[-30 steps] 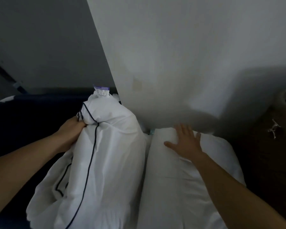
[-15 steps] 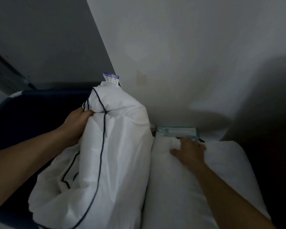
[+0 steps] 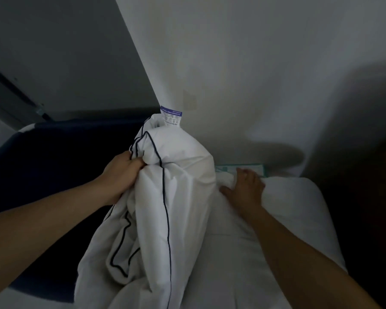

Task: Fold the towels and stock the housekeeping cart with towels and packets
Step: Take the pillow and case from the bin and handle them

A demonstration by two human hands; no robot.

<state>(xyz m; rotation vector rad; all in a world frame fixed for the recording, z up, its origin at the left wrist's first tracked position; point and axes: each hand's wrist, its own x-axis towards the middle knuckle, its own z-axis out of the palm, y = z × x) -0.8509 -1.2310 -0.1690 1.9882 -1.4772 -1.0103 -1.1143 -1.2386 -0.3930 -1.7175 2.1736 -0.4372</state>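
A bulky white cloth with thin dark piping (image 3: 178,197) stands bunched upright in the middle, a purple-and-white care label (image 3: 171,115) sticking up from its top. My left hand (image 3: 123,172) is shut on a fold of it near the top left. To the right lies a plain white pillow-like bundle (image 3: 288,219). My right hand (image 3: 245,190) rests on its far end, fingers curled over the white fabric, fingertips next to a flat teal-edged packet (image 3: 250,169) that lies against the wall.
A white wall (image 3: 254,74) rises directly behind both bundles. A dark navy surface (image 3: 54,157) lies to the left. Dark wooden furniture (image 3: 370,186) fills the right edge. The room is dim.
My right hand went from lying flat and spread on the plain bundle to curling over its far end, uncovering the teal packet. The view tilted; my left hand kept its grip.
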